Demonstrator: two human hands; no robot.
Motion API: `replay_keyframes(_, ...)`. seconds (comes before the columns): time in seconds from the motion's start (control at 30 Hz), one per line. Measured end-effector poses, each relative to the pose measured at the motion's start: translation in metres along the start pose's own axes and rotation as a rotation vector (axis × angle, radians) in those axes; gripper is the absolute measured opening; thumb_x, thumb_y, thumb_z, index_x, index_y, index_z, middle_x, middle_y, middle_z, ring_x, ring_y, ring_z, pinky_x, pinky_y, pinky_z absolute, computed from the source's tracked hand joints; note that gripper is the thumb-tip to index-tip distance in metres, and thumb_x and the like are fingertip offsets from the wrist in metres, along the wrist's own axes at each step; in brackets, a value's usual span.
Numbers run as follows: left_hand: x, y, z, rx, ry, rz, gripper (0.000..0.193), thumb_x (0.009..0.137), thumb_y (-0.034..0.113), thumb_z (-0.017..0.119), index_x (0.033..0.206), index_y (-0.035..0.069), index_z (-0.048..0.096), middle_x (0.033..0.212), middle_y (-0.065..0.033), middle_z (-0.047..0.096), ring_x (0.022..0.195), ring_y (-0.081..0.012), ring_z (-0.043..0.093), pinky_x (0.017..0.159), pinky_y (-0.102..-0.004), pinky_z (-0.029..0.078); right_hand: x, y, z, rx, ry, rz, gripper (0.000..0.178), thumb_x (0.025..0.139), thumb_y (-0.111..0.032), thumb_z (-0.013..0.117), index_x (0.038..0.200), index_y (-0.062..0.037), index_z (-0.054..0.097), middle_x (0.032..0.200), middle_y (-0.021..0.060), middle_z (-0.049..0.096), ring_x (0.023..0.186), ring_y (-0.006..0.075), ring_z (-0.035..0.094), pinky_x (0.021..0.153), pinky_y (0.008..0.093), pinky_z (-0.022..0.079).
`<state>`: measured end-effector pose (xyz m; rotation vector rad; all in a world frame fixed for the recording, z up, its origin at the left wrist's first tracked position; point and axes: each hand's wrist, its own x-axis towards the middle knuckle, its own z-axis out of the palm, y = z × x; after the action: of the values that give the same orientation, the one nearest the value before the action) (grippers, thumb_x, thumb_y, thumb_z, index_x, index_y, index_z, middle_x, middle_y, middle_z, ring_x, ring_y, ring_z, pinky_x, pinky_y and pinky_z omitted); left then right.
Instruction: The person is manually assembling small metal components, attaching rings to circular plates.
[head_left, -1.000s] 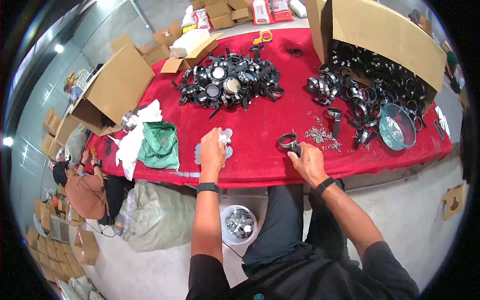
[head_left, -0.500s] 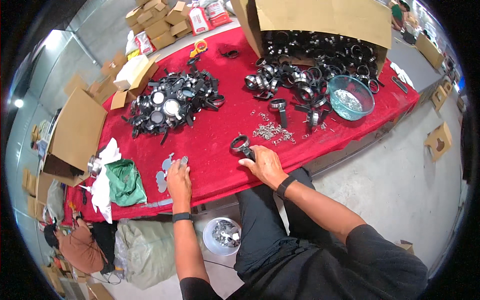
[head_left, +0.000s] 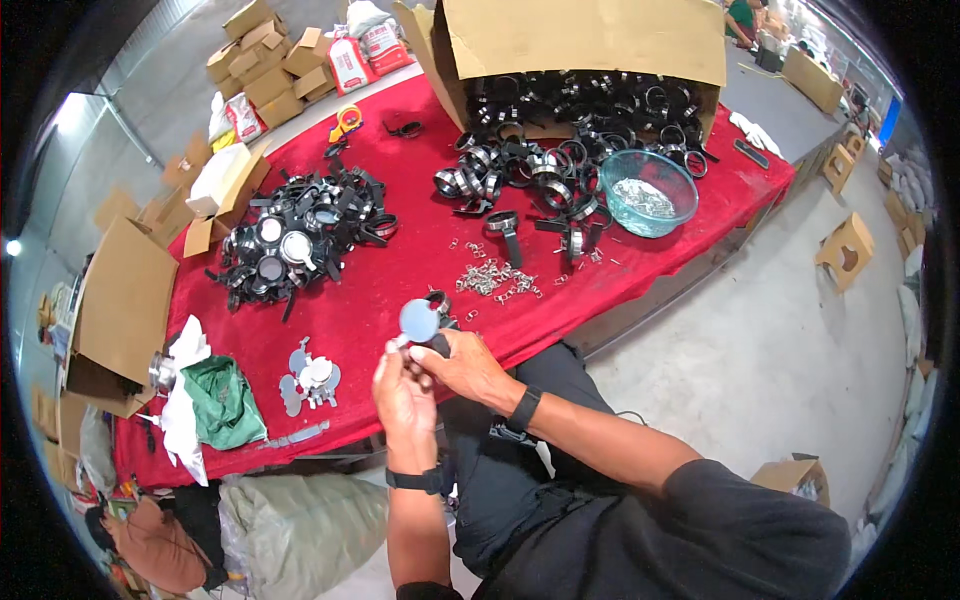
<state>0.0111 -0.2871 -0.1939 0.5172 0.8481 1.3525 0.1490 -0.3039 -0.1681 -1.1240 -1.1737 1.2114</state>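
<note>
- Both hands have lifted off the desk since the earlier frame, meeting in front of the chest.
- Left hand pinches the round grey metal disc from below.
- Right hand grips a black ring clamp just behind the disc.
- Disc looks thin, stiff, light and likely slippery; best held by its rim.
- More discs lie on the red cloth.
</note>
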Motion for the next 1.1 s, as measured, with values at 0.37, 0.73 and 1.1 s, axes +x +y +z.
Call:
replay_keyframes(0.37, -0.008, -0.024, 0.012, 0.214, -0.183, -0.146, 0.024, 0.109, 0.034, 0.068, 0.111, 0.011, 0.071, 0.082, 0.0059, 0.061, 0.066, -0.0073, 0.055, 0.052, -0.0245, 0.041, 0.002, 0.009, -0.030, -0.033, 0.220, -0.107, 0.023, 0.097, -0.020, 0.078, 0.108, -0.0007, 0.074, 0.084, 0.0082, 0.075, 0.075, 0.0112, 0.070, 0.066, 0.0331, 0.056)
replay_keyframes(0.73, 0.091, -0.005, -0.030, 1.069, -0.152, 0.221, 0.065, 0.097, 0.006, 0.071, 0.158, 0.002, 0.050, 0.147, -0.0275, 0.064, 0.105, -0.0265, 0.075, 0.083, -0.0370, 0.063, 0.051, -0.016, -0.100, -0.924, 0.160, 0.009, 0.027, 0.091, -0.028, 0.076, 0.103, -0.0036, 0.079, 0.098, 0.0271, 0.077, 0.098, 0.0485, 0.074, 0.088, 0.0551, 0.057)
replay_keyframes(1.1, 0.091, -0.025, -0.018, 1.124, -0.263, 0.209, 0.026, 0.095, 0.011, 0.082, 0.116, -0.003, 0.072, 0.104, -0.0071, 0.070, 0.093, -0.0127, 0.070, 0.078, -0.0289, 0.060, 0.076, -0.009, -0.089, -0.993, 0.100, -0.108, 0.026, 0.089, -0.022, 0.081, 0.105, -0.0020, 0.082, 0.093, 0.0283, 0.076, 0.092, 0.0470, 0.076, 0.085, 0.0551, 0.059)
